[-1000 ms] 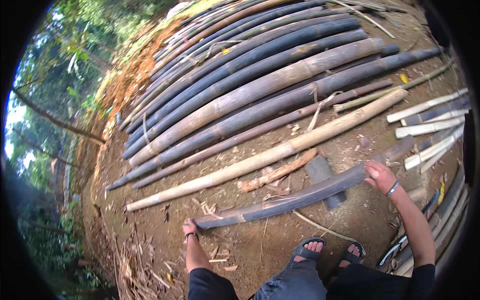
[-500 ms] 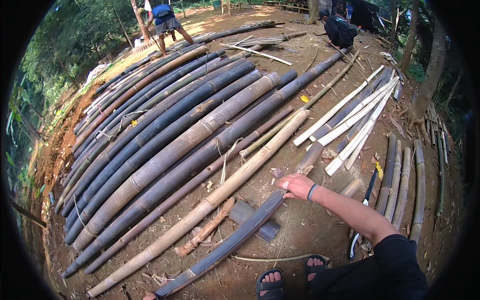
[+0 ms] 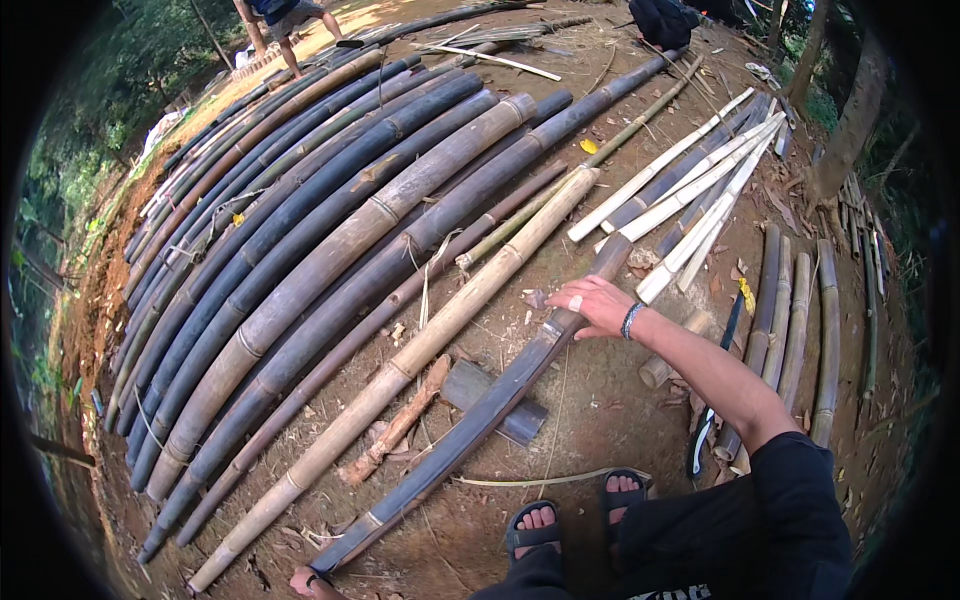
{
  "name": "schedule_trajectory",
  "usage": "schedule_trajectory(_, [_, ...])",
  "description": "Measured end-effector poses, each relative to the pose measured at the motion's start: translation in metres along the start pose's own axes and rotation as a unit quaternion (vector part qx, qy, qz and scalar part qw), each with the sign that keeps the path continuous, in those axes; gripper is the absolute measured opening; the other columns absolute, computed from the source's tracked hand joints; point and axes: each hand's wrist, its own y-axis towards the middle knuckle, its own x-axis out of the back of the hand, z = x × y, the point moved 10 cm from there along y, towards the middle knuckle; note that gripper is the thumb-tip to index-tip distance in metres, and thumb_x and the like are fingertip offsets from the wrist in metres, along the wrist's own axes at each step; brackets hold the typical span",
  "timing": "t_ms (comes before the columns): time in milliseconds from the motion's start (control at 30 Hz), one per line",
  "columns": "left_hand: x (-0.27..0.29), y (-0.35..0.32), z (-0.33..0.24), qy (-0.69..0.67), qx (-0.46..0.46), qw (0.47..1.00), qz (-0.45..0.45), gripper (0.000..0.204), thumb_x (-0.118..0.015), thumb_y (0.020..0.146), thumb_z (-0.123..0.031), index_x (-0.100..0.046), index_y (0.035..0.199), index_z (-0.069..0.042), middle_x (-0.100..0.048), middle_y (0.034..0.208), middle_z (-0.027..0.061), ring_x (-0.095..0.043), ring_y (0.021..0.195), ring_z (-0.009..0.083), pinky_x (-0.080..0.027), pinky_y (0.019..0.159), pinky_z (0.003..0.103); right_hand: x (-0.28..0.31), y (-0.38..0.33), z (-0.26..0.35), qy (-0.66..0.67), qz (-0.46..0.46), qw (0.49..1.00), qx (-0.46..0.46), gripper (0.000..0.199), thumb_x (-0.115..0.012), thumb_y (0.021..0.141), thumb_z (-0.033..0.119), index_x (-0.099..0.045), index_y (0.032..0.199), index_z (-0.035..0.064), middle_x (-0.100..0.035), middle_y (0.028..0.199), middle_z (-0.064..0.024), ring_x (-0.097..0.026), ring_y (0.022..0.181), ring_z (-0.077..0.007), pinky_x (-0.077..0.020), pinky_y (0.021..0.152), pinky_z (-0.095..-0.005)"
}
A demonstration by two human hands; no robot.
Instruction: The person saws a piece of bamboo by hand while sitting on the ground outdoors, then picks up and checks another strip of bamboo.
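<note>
The right hand (image 3: 597, 303) rests palm-down on the upper part of a dark split bamboo strip (image 3: 470, 425), fingers curled over it; the grip is closed around the strip's edge. The strip runs from the 7 o'clock corner of the view toward 1 o'clock, lying across a short dark wooden block (image 3: 478, 385) on the bare ground. The left hand (image 3: 305, 583) shows only partly at the lower edge, at the strip's lower end; its grip cannot be judged. A long pale bamboo pole (image 3: 420, 345) lies just beside the strip at its 10 o'clock side. Sandalled feet (image 3: 575, 515) stand at 6 o'clock.
</note>
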Motion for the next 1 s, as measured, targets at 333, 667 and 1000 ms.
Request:
schedule_trajectory(333, [-0.012,0.02,-0.01,0.04,-0.035,0.999,-0.003,0.041,-0.059,0.095,-0.039,-0.076,0.097,-0.001,-0.075,0.096,0.0183,-0.074,0.092,0.0351,-0.059,0.075,0.045,-0.022,0.0,0.014,0.028,-0.011,0.999,0.024,0.057,-0.083,0.075,0.024,-0.06,0.126,0.0175,-0.063,0.125,-0.0021,-0.054,0.124,-0.022,-0.0378,0.108,-0.0406])
schedule_trajectory(667, [-0.009,0.003,-0.043,0.027,-0.064,0.997,-0.019,0.042,-0.059,0.095,-0.04,-0.075,0.097,-0.001,-0.075,0.095,0.0175,-0.073,0.09,0.0342,-0.058,0.074,0.044,-0.01,-0.052,0.009,0.229,-0.261,0.92,-0.183,0.069,-0.086,0.075,0.028,-0.052,0.133,0.0098,-0.058,0.103,-0.01,-0.061,0.093,-0.0232,-0.0517,0.08,-0.0386])
schedule_trajectory(1000, [-0.012,-0.015,-0.079,0.031,-0.094,0.994,-0.037,0.043,-0.058,0.095,-0.04,-0.075,0.097,-0.001,-0.074,0.094,0.0167,-0.073,0.089,0.0333,-0.058,0.073,0.043,-0.11,-0.064,0.045,0.528,-0.404,0.617,-0.42,0.067,-0.082,0.08,0.012,-0.046,0.137,0.009,-0.051,0.117,-0.0109,-0.059,0.098,-0.02,-0.0581,0.078,-0.034])
